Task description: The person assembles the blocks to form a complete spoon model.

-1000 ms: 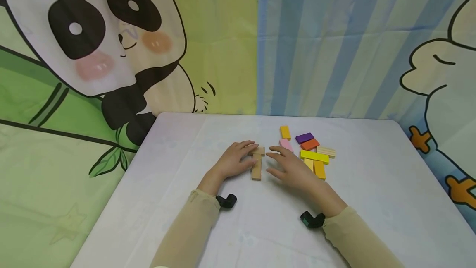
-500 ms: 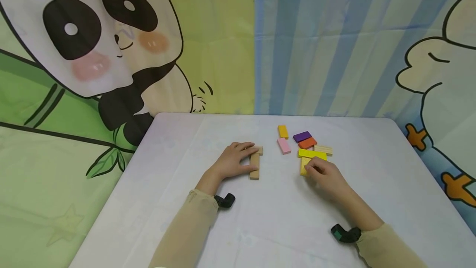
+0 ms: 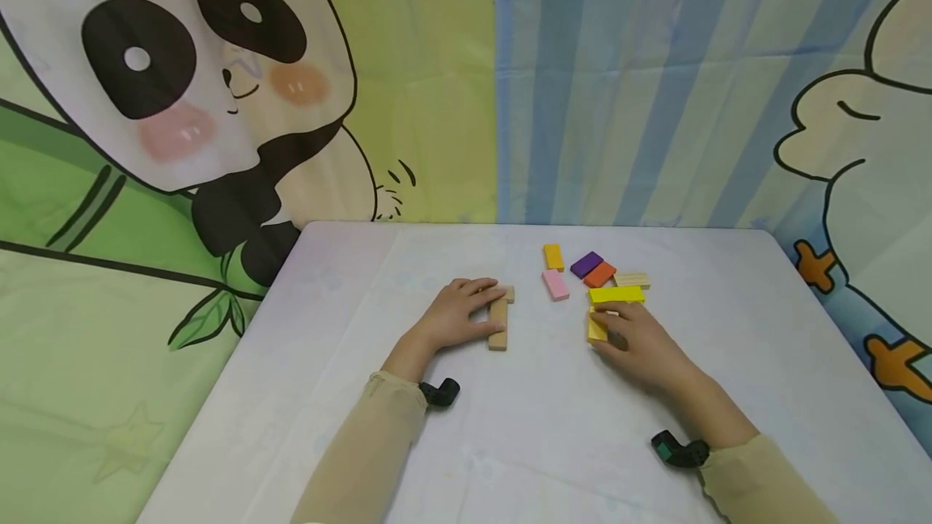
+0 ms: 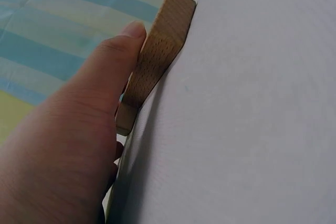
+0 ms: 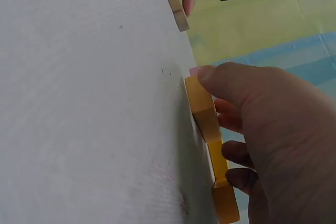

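My left hand (image 3: 460,314) rests on two plain wooden blocks laid in a T. Its thumb lies along the long wooden block (image 3: 498,328), and its fingers reach over the short wooden block (image 3: 509,294), partly covering it. Farther right, my right hand (image 3: 644,346) pinches a light yellow block (image 3: 597,326). In the right wrist view, the thumb presses on that block's end, with fingers behind it. A bright yellow block (image 3: 616,295) lies crosswise just beyond. An orange-yellow block (image 5: 226,203) shows beside the lower fingers; the hand hides it in the head view.
Behind the yellow blocks lie a purple block (image 3: 586,265), a red-orange block (image 3: 600,274) and a striped wooden block (image 3: 631,281). A pink block (image 3: 556,285) and an amber block (image 3: 553,257) lie between the two groups. The white table (image 3: 408,443) meets printed curtains at the back.
My right hand has moved from beside the wooden blocks to the yellow ones. The bright yellow, purple and red-orange blocks have shifted slightly. My left hand stays on the wooden blocks.
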A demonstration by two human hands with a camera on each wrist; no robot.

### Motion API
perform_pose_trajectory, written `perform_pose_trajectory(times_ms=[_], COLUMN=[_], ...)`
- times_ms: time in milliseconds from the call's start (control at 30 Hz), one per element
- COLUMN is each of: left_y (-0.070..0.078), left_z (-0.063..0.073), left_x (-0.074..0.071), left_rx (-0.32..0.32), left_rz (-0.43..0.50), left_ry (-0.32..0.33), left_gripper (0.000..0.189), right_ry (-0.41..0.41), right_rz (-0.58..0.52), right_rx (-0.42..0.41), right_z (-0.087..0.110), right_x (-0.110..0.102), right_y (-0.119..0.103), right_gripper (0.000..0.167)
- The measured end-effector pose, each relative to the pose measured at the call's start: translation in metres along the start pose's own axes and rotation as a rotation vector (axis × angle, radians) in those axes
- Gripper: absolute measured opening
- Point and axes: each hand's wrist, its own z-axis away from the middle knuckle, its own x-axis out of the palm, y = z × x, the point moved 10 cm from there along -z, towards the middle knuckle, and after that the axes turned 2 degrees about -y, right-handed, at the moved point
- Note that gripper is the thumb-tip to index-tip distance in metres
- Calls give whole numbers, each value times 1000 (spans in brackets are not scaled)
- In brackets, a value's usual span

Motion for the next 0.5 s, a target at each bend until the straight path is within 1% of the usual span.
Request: perform_pose_trajectory(times_ms=[133,300,500], left_y=[0,-1,-1], left_z=[1,1,0], left_x=[-1,1,3], left_rx=[-6,0,7], left_rz=[13,13,5], left_ry=[-3,-5,1], left_gripper=[73,72,70], right_ry=[15,21,33], right_rz=[43,61,69], right_rx=[-35,-66,-74], right_z=[-1,0,-2], right_x=[2,2,-1], right_y=[-6,-10,-14], right_gripper=[51,47,51])
